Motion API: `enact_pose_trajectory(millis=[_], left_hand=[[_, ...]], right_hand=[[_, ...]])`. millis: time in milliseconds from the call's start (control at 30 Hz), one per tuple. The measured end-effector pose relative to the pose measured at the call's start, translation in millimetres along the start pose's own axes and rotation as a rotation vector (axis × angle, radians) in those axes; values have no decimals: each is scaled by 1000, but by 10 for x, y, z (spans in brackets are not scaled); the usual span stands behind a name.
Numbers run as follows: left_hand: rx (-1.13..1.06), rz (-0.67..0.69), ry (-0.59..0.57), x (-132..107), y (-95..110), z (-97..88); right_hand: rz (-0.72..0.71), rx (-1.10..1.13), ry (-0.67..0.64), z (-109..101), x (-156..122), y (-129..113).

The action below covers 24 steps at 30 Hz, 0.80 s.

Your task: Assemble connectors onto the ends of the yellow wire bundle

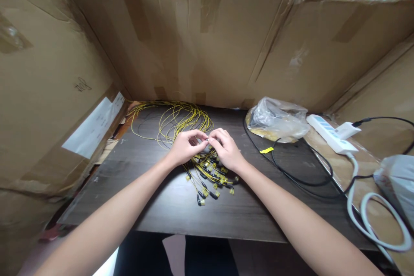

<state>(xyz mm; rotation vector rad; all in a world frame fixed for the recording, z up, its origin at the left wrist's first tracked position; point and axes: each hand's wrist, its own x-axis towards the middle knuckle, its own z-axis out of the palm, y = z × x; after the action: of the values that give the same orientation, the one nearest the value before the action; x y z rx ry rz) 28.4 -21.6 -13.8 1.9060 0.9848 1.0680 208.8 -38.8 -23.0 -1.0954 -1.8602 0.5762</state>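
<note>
Two hands, one bundle of yellow cables, dark table.
Left hand point(186, 146) and right hand point(226, 148) meet fingertip to fingertip, each pinched closed on a small cable end point(207, 139) held between them. The yellow cables point(181, 123) loop at the table's point(129, 189) back left, and their capped connectors point(210, 181) fan out under the hands. Plastic bag point(278, 118), power strip point(326, 131) and black cord point(291, 174) lie to the right, with cardboard walls point(210, 51) around.

Bundle of thin yellow cables point(181, 123), loosely coiled flat on dark tabletop point(129, 189), loops toward far edge. Near side: connector ends point(210, 179) fanned out in a jumble, black boots, yellow caps. One end raised, pinched between fingertips of left hand point(186, 146) and right hand point(228, 150).
</note>
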Motion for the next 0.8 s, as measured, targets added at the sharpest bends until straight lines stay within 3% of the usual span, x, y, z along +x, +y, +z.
enact_pose_trajectory(millis=[800], left_hand=[[63, 27, -10, -7, 12, -4]], right_hand=[[37, -16, -30, -6, 4, -16]])
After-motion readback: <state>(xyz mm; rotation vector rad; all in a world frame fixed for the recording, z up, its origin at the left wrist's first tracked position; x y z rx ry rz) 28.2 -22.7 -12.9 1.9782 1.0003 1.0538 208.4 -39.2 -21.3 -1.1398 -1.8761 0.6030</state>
